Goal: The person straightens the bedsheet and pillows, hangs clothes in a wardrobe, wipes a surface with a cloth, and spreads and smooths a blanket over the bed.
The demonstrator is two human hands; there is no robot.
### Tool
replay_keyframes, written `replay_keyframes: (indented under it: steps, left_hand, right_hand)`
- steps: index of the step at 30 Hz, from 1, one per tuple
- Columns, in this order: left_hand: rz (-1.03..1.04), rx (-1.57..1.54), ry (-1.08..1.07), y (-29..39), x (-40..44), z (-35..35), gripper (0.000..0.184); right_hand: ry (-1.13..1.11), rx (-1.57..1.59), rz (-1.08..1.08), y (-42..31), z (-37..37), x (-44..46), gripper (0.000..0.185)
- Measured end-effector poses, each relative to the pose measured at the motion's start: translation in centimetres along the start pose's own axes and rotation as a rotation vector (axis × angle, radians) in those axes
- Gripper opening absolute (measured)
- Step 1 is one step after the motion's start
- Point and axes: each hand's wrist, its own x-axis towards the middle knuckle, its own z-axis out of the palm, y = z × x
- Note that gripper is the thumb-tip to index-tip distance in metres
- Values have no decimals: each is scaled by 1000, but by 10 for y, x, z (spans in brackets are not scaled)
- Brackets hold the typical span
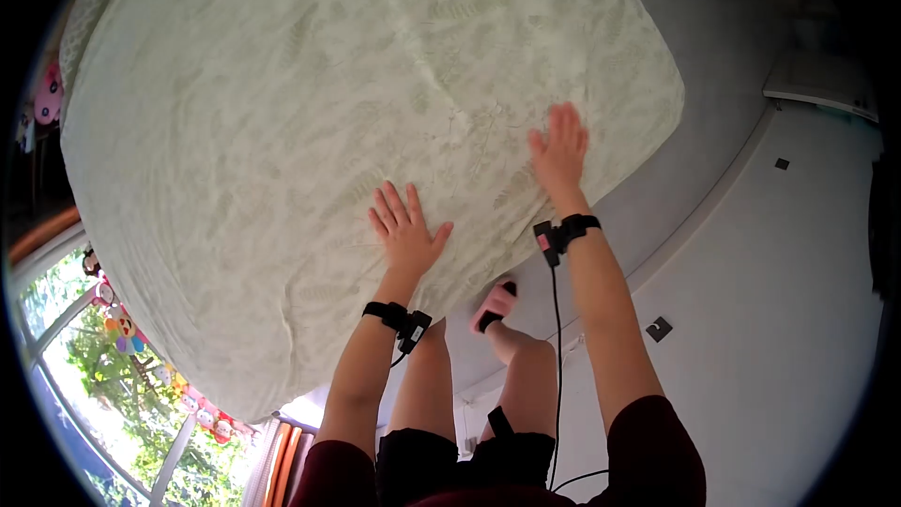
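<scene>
A pale green sheet (282,131) with a faint leaf pattern covers a wide bed, with small wrinkles across it. My left hand (406,233) is over the near part of the sheet, palm down and fingers spread, holding nothing. Further right, near the bed's right edge, my right hand (561,152) is over the sheet, slightly blurred, with its thumb apart and nothing in it. Whether the right palm touches the cloth I cannot tell. Each wrist wears a black strap with a small device.
A window (122,385) with a row of plush toys (192,404) is at the lower left. A white wall (751,319) with an outlet (660,329) stands on the right. A black cable (559,366) hangs from the right wrist. A pink slipper (493,305) is on one foot.
</scene>
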Motion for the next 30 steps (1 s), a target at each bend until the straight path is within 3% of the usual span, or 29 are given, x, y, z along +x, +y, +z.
replay_keyframes:
  steps: [1, 4, 6, 8, 11, 14, 17, 19, 21, 22, 24, 28, 30]
  left_hand:
    - [8, -4, 12, 10, 7, 5, 92]
    - [5, 9, 52, 47, 29, 11, 92]
    - [-28, -1, 52, 72, 41, 18, 93]
    - [-62, 5, 65, 95, 55, 23, 93]
    - [-164, 22, 57, 124, 69, 35, 97]
    - [-220, 61, 5, 169, 79, 42, 100]
    - [-232, 71, -92, 240, 105, 53, 103]
    - [-240, 71, -110, 285, 129, 68, 105]
    - [-290, 42, -163, 314, 152, 70, 108]
    - [-299, 44, -156, 321, 160, 68, 108]
    - [-394, 74, -216, 332, 172, 72, 109]
    - [-404, 58, -201, 330, 171, 72, 108]
    - [-338, -28, -83, 335, 176, 65, 108]
  right_hand:
    - [14, -28, 138, 29, -3, 11, 62]
    - [60, -92, 265, 59, -9, 41, 63]
    - [121, 160, -111, 21, -19, 54, 63]
    - [-71, 162, -451, -21, -15, 56, 65]
    - [-181, 271, -606, -11, -9, 75, 67]
    - [-139, 266, -367, 90, -22, 106, 68]
    - [-99, 69, -275, 198, -46, 139, 68]
    - [-98, -63, 4, 243, -61, 159, 73]
    - [-438, 328, 404, 277, -79, 187, 77]
    - [-439, 333, 392, 290, -83, 193, 77]
    - [-569, 805, 553, 317, -74, 192, 83]
    - [-674, 626, 325, 343, -58, 217, 67]
    - [-749, 600, 41, 356, -74, 235, 47]
